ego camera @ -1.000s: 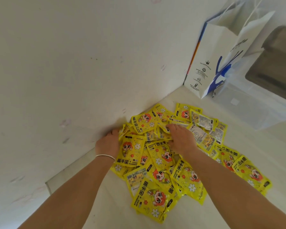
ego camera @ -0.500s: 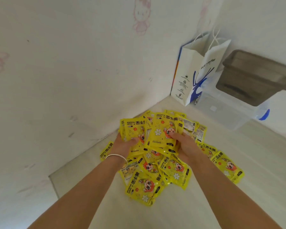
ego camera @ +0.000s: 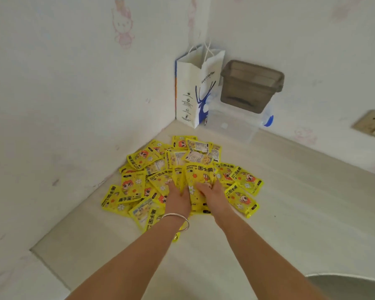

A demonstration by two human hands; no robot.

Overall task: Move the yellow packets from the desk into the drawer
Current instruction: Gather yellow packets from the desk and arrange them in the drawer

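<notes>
Our left hand [ego camera: 179,199] and right hand [ego camera: 212,194] sit close together, clamping a small stack of glossy yellow foil packets [ego camera: 196,180] between them, long axis pointing away from us. The remaining loose packets [ego camera: 136,187] lie scattered around on the pale wooden desk [ego camera: 290,202]; the drawer is out of sight.

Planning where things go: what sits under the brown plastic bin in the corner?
The brown plastic bin rests on a clear plastic box. Its contents cannot be made out; a blue object peeks out behind.
</notes>
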